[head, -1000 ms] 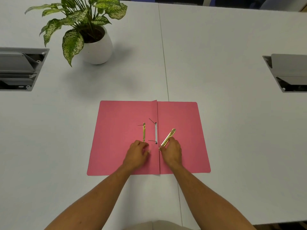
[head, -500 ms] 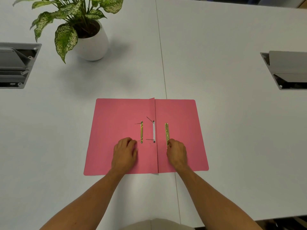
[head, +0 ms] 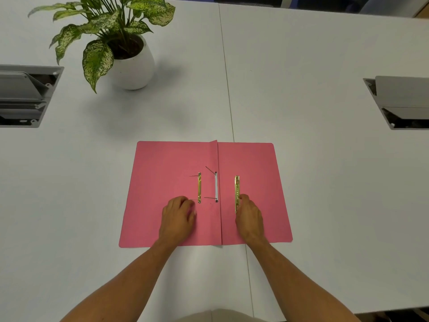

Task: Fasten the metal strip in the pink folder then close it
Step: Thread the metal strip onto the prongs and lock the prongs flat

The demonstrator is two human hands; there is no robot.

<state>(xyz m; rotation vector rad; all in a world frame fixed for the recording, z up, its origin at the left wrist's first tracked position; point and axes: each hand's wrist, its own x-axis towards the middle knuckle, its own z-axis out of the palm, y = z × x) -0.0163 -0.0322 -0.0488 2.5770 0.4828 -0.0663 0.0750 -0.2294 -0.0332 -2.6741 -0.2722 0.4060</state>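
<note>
Before you: pale grey-white table (head: 301, 66), seam running front to back. Open pink card folder (head: 167, 163) lies flat near front edge, straddling seam. White round ceramic pot with speckled green plant (head: 133, 68) stands far left. Grey recessed cable boxes (head: 23, 96) sit at left and right edges.

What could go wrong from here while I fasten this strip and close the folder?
The loose gold bar lies on the right flap, apart from the prongs; closing the pink folder now would leave it unfastened. The thin prongs stick up near the spine and could bend or prick your left hand.
</note>
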